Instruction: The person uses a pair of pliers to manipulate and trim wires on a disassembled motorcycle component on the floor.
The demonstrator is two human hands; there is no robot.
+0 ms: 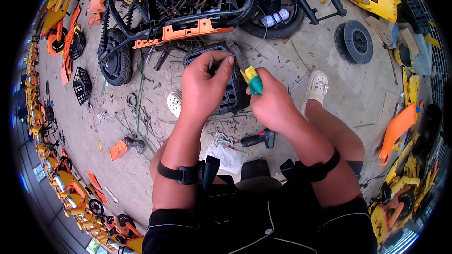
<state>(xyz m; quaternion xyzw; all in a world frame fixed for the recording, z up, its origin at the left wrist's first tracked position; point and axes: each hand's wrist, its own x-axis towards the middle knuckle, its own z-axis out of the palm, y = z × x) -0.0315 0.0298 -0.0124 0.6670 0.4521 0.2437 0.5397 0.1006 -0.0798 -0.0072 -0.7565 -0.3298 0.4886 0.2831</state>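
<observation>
My right hand is wrapped round the yellow-and-green handle of a tool, whose metal head points up and away from me. Just left of it, my left hand pinches a small, thin metal piece; its exact kind is hard to make out. Both hands are over a black ribbed plastic case or tray on the concrete floor. A black-and-red cordless drill lies below my right hand, beside a crumpled white bag.
A black scooter frame with orange trim, wheels and heaped rusty bolts stands ahead. Two round discs lie at right. Yellow and orange scooter panels line both sides. Cables and debris are strewn around my white clogs.
</observation>
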